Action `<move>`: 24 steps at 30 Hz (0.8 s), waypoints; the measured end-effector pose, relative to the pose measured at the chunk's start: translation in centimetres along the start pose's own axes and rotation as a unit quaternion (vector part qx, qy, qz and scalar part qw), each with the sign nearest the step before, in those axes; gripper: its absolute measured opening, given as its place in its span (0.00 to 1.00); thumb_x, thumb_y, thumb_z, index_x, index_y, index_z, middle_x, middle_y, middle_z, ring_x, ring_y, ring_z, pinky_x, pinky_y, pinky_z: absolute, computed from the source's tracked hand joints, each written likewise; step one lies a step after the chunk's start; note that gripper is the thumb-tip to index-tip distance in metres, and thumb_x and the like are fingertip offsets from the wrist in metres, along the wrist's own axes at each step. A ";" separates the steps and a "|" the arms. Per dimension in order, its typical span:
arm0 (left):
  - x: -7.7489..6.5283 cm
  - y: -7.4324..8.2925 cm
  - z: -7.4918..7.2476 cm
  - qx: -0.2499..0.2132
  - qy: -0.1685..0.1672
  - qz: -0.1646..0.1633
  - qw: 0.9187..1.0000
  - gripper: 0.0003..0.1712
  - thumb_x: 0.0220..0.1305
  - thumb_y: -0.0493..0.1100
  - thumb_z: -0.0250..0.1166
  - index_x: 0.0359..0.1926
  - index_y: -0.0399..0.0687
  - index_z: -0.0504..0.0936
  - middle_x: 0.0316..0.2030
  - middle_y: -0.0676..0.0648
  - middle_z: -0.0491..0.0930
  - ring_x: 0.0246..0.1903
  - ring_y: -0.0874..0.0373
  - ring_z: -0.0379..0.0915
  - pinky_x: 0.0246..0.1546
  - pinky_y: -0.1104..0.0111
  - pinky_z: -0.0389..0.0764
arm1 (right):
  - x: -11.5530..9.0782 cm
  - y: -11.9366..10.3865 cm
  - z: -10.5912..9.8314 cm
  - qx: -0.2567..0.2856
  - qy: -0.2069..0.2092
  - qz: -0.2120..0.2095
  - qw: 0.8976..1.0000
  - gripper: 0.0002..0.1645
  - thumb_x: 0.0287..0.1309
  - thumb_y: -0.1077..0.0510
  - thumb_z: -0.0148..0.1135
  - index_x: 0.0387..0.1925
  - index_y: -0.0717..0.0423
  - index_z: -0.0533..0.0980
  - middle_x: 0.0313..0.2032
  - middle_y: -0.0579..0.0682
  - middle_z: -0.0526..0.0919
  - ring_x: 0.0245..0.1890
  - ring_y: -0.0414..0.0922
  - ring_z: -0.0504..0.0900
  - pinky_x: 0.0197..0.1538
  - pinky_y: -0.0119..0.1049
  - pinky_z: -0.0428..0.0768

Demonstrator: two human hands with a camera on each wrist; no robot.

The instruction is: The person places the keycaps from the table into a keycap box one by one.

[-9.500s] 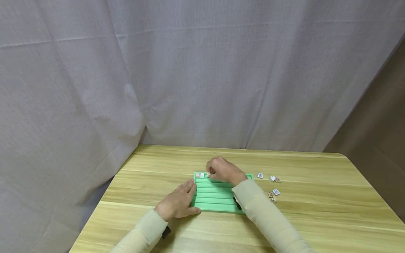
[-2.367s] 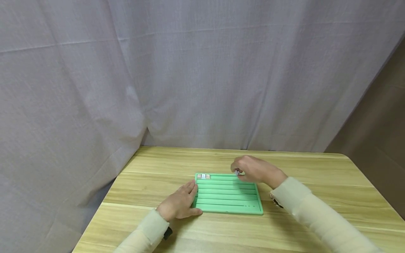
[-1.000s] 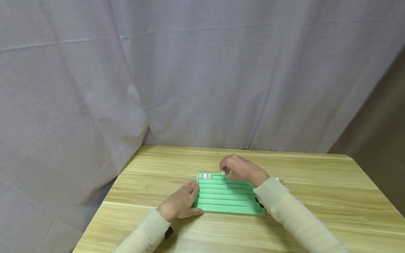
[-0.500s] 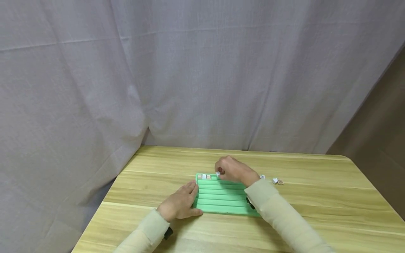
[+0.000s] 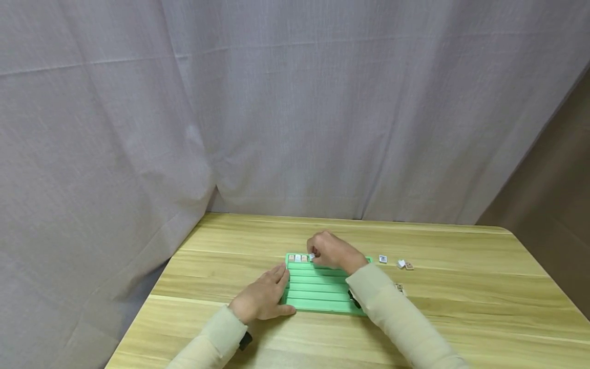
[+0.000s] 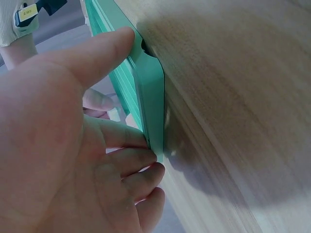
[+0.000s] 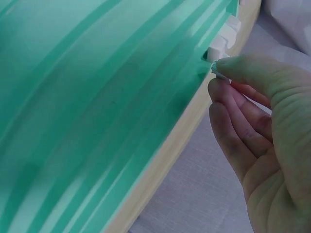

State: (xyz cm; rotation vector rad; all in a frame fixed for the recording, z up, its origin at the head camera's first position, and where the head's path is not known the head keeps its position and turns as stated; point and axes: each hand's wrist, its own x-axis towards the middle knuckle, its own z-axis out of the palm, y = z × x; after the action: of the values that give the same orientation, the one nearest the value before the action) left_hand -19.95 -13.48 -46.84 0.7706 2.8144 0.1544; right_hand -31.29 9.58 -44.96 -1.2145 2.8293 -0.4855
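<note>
A green ridged tray (image 5: 318, 294) lies on the wooden table. Three small tiles (image 5: 297, 258), white and pale orange, sit side by side at the left end of its far row. My right hand (image 5: 335, 253) pinches a small white tile (image 5: 312, 256) between thumb and fingertips, just right of those three. In the right wrist view the pinched tile (image 7: 215, 69) is mostly covered by the thumb. My left hand (image 5: 262, 294) rests with extended fingers against the tray's left side, its thumb at the near left corner. The left wrist view shows its fingertips on the tray's edge (image 6: 151, 92).
Right of the tray lie several loose tiles: a white marked one (image 5: 383, 259), a white one (image 5: 401, 264) beside a brownish one (image 5: 409, 266), and more (image 5: 399, 288) partly behind my right sleeve. A grey curtain (image 5: 295, 128) hangs behind the table.
A third tile has joined the two in the far row. My right hand has since carried a white tile leftward and lowered it beside them. The left hand stays at the tray's side.
</note>
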 end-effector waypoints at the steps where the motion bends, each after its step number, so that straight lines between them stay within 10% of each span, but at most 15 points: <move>1: 0.0 0.0 0.0 0.001 0.001 0.001 1.000 0.55 0.71 0.65 0.67 0.81 0.33 0.57 0.83 0.35 0.53 0.83 0.43 0.51 0.83 0.52 0.61 | 0.0 0.0 0.2 0.000 -0.002 0.005 1.000 0.06 0.59 0.69 0.73 0.32 0.56 0.84 0.30 0.45 0.87 0.30 0.35 0.79 0.34 0.26 0.81; 24: -0.2 0.0 -0.1 -0.007 -0.002 0.002 1.000 0.55 0.71 0.65 0.67 0.81 0.32 0.57 0.83 0.35 0.53 0.84 0.43 0.50 0.83 0.52 0.60 | 0.3 -0.5 1.2 -0.011 -0.014 0.065 0.998 0.08 0.61 0.67 0.74 0.31 0.53 0.83 0.29 0.44 0.84 0.29 0.36 0.77 0.34 0.30 0.81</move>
State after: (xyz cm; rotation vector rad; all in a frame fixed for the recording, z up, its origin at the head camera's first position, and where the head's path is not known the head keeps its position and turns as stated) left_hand -19.76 -13.55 -46.72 0.7712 2.8055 0.1734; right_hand -30.98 8.73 -45.93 -1.0221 2.8741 -0.4298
